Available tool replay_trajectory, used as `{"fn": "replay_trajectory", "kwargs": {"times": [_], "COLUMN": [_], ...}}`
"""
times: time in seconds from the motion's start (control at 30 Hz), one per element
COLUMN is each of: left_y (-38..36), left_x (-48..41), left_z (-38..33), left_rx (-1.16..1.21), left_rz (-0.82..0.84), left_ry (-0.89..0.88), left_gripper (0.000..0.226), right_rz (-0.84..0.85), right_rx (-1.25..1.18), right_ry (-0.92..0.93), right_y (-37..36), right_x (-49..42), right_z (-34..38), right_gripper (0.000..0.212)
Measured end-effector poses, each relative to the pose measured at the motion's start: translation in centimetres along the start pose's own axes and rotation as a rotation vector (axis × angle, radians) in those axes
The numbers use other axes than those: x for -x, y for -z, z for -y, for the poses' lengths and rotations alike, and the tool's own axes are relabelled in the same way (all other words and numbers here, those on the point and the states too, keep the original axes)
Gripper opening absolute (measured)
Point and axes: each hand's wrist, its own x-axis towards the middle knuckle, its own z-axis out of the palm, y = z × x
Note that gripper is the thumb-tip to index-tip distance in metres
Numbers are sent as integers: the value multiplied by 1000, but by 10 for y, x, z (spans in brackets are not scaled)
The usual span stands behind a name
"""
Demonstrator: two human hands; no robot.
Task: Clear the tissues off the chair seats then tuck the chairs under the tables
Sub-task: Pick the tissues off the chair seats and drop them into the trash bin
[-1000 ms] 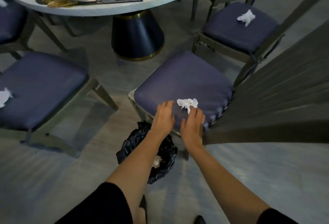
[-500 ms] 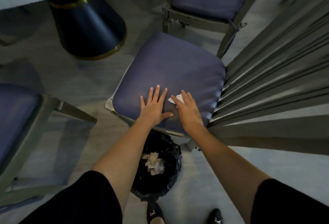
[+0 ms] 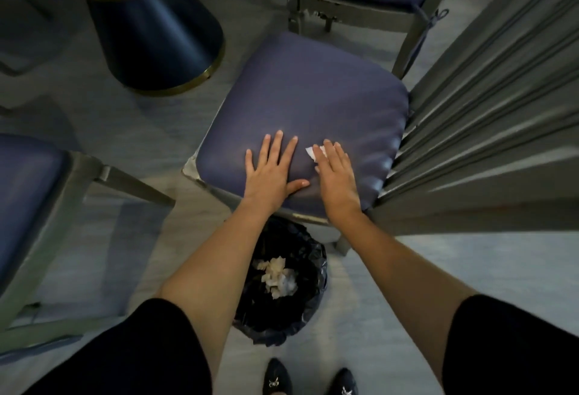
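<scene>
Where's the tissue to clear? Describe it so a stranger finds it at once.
Start at the middle seat, above the black bin. The right hand rests near its front edge; the tissue is the white scrap under its fingertips. Unlike the wads in the bin, it lies on the cushion.

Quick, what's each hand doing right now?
Left hand: open, flat on the chair seat, holding nothing.
Right hand: open, pressing flat on the tissue.

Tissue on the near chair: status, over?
Left hand flat on seat. Right hand flat over tissue, not gripped. Bin bag open below, nothing blocking.
</scene>
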Motion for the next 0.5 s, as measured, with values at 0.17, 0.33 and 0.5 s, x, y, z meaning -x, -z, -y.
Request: {"fn": "replay_trajectory", "kwargs": {"times": [0.17, 0.33, 0.5], "left_y": [-10, -49, -104], "left_x": [59, 144, 194], "left_z": [1, 21, 49], "left_rx": [130, 144, 73], "left_rz": [-152, -119, 12], "left_ry": [6, 13, 95], "left_gripper": [85, 79, 81], "right_rz": [-134, -22, 323], "right_rx": [-179, -180, -133], "right_ry": [19, 55, -83], "right_y": [23, -11, -69], "right_x": [43, 143, 206], "right_z": [23, 63, 72], "right_gripper": [28, 28, 50]}}
